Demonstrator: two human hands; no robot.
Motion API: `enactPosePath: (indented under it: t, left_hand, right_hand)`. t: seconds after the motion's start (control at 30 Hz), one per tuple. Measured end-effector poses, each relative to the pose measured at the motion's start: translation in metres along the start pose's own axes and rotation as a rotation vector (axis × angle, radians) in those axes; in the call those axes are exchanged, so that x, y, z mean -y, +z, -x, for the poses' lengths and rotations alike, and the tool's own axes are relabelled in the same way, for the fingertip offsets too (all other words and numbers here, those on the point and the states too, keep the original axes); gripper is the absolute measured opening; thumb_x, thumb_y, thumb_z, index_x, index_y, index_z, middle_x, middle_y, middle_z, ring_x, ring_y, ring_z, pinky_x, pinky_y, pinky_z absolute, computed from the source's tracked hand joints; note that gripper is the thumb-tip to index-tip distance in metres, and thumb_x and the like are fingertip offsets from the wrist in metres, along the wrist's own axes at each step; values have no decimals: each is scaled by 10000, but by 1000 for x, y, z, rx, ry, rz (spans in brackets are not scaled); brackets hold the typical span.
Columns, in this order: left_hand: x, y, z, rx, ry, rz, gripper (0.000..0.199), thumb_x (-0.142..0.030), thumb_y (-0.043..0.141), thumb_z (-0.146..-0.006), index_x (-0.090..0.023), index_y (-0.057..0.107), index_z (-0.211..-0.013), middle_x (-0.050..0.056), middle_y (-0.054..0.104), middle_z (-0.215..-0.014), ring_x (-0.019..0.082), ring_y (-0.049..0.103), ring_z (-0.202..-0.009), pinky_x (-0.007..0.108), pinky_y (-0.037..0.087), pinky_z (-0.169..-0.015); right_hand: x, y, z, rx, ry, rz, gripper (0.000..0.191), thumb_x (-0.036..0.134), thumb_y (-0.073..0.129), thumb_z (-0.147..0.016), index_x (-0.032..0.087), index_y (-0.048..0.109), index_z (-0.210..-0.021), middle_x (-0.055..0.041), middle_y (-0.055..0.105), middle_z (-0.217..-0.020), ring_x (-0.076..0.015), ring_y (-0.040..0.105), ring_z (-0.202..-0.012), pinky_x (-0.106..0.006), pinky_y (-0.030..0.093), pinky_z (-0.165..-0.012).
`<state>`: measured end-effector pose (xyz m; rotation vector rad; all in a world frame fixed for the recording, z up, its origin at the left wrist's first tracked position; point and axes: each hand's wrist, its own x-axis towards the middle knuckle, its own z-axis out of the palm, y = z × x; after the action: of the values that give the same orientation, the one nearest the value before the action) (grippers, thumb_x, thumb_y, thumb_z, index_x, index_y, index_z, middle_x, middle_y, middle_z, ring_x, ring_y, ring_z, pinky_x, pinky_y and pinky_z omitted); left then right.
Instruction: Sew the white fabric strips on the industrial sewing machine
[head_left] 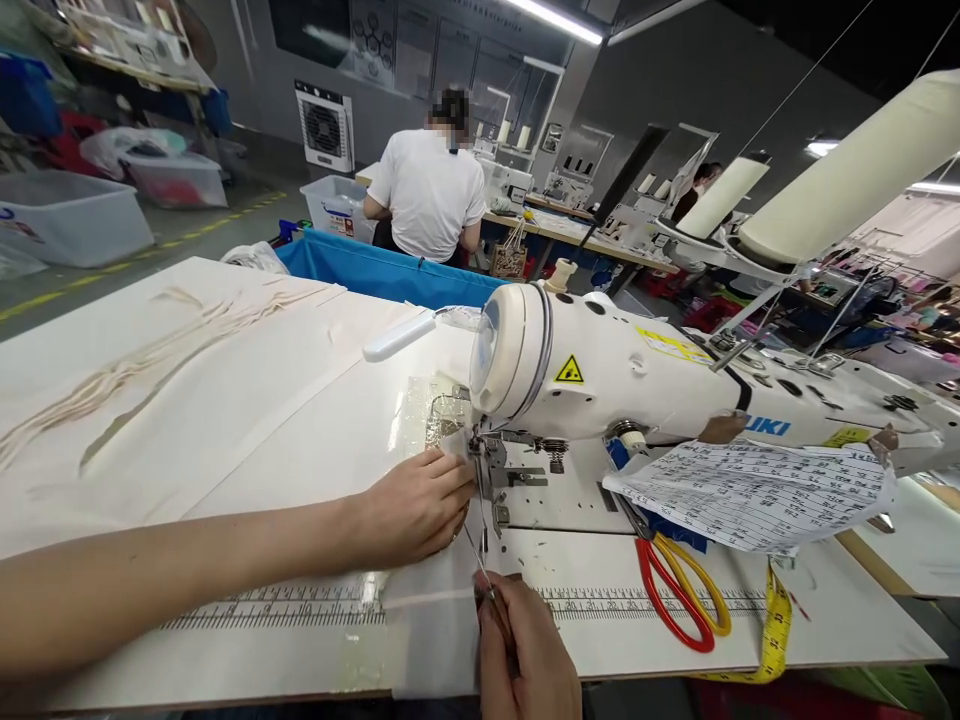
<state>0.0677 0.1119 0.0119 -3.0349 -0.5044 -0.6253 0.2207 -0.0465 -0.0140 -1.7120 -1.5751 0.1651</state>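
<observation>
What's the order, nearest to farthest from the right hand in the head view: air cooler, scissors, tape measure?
1. Scissors: just to the right of the right hand.
2. Tape measure: same side, farther right.
3. Air cooler: far background, left.

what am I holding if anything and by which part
Your right grip holds a thin tool by its brown handle. Left grip lies on cloth; any pinch can't be told.

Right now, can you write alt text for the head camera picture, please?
A person's bare left hand rests on white fabric beside a white sewing machine, while the right hand grips a slim metal tool with a brown handle. To the right are scissors with red and yellow handles and a yellow tape measure.
</observation>
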Motion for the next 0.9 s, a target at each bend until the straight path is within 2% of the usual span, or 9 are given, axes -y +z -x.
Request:
enactPosePath:
  t: [0.17,0.37,0.47,0.63,0.77,0.9]
  left_hand:
    - [0,2,0,-9,-21,24,293,-198,410,-963,-81,607,-1146,145,616,-1156,253,564,-1047,388,452,-887]
    - [4,3,0,-42,-44,37,301,-191,444,-944,-83,594,-1182,152,591,-1199,270,530,-1132,401,457,-937]
    - [6,5,-2,-35,-88,51,300,-185,456,-933,-79,596,-1177,153,580,-1179,277,520,-1128,416,461,-951]
    - [9,7,-5,-26,-138,74,285,-182,465,-918,-80,606,-1145,146,572,-1120,277,520,-1065,431,470,-927]
    - [11,7,-8,-43,-159,67,278,-173,444,-921,-72,617,-1113,147,580,-1079,273,523,-1047,426,463,-927]
    - [10,5,-10,-31,-165,46,270,-173,445,-901,-65,635,-1060,159,588,-1050,277,518,-1035,415,457,-910]
  right_hand:
    - [4,-1,0,32,-88,24,278,188,413,-983,292,603,-1158,-33,707,-962,-201,674,-872,-266,517,-692]
    - [6,2,-4,97,-155,39,275,182,391,-966,283,591,-1125,-30,663,-920,-216,617,-812,-318,480,-696]
    - [6,4,-11,101,-123,19,279,170,377,-949,285,588,-1089,-17,633,-889,-202,603,-800,-304,468,-681]
    - [7,3,-24,63,28,-81,267,225,352,-987,271,609,-1044,-17,618,-922,-155,629,-799,-237,478,-667]
    - [4,3,-31,54,24,-151,264,255,370,-1003,238,626,-1064,-50,632,-983,-150,659,-856,-205,499,-687]
    - [1,4,-30,64,-24,-137,255,268,416,-995,216,656,-1061,-88,677,-1029,-181,685,-903,-217,535,-722]
